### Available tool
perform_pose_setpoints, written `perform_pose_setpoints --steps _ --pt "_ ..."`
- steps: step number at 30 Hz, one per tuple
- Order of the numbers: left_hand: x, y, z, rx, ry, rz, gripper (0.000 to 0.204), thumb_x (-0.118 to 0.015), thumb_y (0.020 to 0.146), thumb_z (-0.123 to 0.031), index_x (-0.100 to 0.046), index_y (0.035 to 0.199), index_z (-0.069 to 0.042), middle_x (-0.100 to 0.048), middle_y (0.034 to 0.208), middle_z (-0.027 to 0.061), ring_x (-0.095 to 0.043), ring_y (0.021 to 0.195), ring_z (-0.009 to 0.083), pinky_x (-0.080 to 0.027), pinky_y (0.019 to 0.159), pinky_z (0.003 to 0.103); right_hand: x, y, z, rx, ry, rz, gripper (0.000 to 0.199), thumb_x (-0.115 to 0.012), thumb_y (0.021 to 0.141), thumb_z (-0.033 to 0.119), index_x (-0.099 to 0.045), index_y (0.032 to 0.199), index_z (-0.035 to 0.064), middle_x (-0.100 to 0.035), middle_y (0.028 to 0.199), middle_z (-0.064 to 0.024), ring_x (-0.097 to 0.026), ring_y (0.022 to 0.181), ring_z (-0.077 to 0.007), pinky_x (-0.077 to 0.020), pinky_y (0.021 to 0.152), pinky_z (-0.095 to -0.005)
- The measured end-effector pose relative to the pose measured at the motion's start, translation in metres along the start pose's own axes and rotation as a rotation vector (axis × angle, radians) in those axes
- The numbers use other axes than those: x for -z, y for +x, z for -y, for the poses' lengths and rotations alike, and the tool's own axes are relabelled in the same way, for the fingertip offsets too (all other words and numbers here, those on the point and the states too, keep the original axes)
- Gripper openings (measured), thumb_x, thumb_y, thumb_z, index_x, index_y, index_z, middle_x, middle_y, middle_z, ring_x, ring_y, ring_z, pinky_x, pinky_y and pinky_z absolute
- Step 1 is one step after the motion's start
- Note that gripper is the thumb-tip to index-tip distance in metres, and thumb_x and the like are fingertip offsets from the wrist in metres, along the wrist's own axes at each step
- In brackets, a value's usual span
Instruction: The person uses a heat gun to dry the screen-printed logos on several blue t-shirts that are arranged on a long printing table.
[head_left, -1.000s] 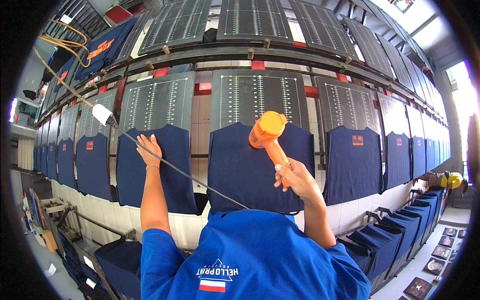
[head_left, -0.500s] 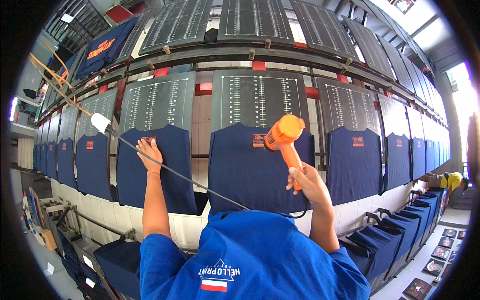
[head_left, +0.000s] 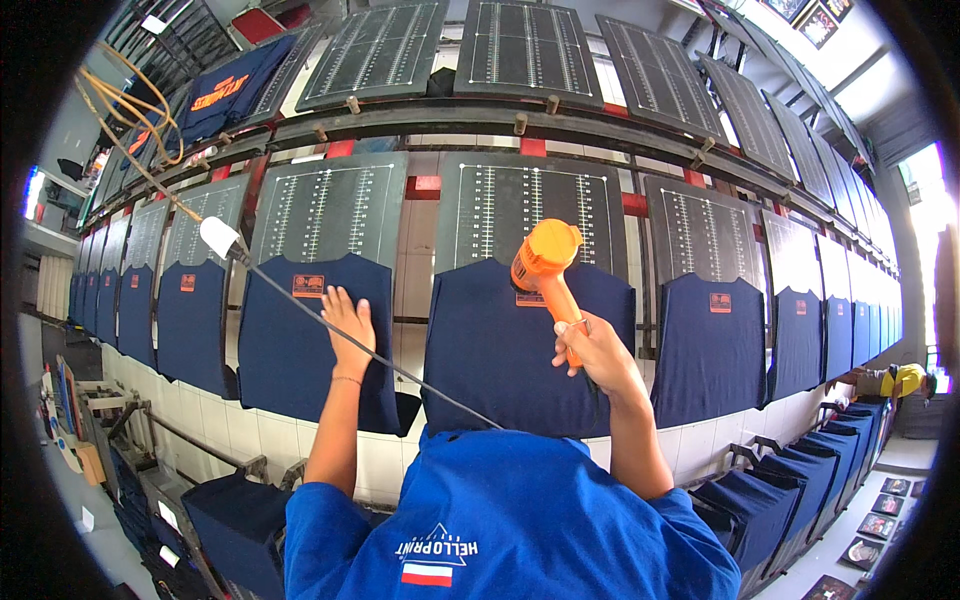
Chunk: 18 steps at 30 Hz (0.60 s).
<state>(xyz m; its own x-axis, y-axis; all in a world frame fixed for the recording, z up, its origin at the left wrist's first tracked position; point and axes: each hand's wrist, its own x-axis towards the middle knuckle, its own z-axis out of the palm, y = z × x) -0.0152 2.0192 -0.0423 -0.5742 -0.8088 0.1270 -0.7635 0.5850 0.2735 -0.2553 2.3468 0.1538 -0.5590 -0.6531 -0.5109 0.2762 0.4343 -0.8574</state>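
– Fingers (head_left: 562, 345) of the right hand (head_left: 605, 358) first, and we see them wrapped round the handle of the orange heat gun (head_left: 550, 247)! The other side?

– Our left hand (head_left: 350, 325) lies flat, fingers slightly parted, gripping nothing, back upward on the left navy shirt (head_left: 285, 365).

– So where's the gun from those right fingers?

– Away from us and a touch left! Its handle slants from our grip toward the upper left, nozzle facing left and down over the middle navy shirt (head_left: 510, 365). The right hand has it; the left is a whole shirt over, well apart.

– What's beneath?

– An orange print (head_left: 527, 299), partly hidden by the gun. Whether the nozzle touches cloth, we can't tell from up here.

– Anything in the way?

– A grey cord (head_left: 420, 382)! We see it slant over the left shirt and across our view of the left hand, up to a white connector (head_left: 218, 238). Just beside the left fingertips sits a second print (head_left: 308, 285).

– And beyond?

– Dark boards (head_left: 525, 200) with white scale marks, then a farther row of boards (head_left: 528, 50). Way off right, a person in yellow (head_left: 905, 382)!
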Motion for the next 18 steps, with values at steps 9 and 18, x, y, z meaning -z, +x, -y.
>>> perform_pose_setpoints --steps 9,18 --pt "0.059 -0.097 -0.062 -0.284 -0.905 0.647 0.048 -0.05 0.086 0.004 -0.051 0.134 0.0 -0.053 0.139 0.0203 -0.047 0.134 0.0324 -0.035 0.113 0.039 0.017 -0.008 -0.008 -0.017 0.0 -0.136 0.031 -0.058 0.097 0.03 -0.057 0.107 -0.0001 -0.06 0.077 -0.0023 -0.064 0.065 -0.0103 -0.0478 0.05 -0.0222" --pt "0.051 -0.14 -0.131 -0.276 -0.986 1.538 0.049 -0.04 0.106 -0.038 -0.056 0.137 -0.004 -0.057 0.138 0.0069 -0.051 0.125 0.0197 -0.038 0.107 0.034 0.027 -0.033 -0.01 -0.014 0.037 -0.154 0.036 -0.061 0.097 0.035 -0.057 0.102 0.0002 -0.06 0.078 -0.0028 -0.065 0.064 -0.0108 -0.0485 0.048 -0.0224"
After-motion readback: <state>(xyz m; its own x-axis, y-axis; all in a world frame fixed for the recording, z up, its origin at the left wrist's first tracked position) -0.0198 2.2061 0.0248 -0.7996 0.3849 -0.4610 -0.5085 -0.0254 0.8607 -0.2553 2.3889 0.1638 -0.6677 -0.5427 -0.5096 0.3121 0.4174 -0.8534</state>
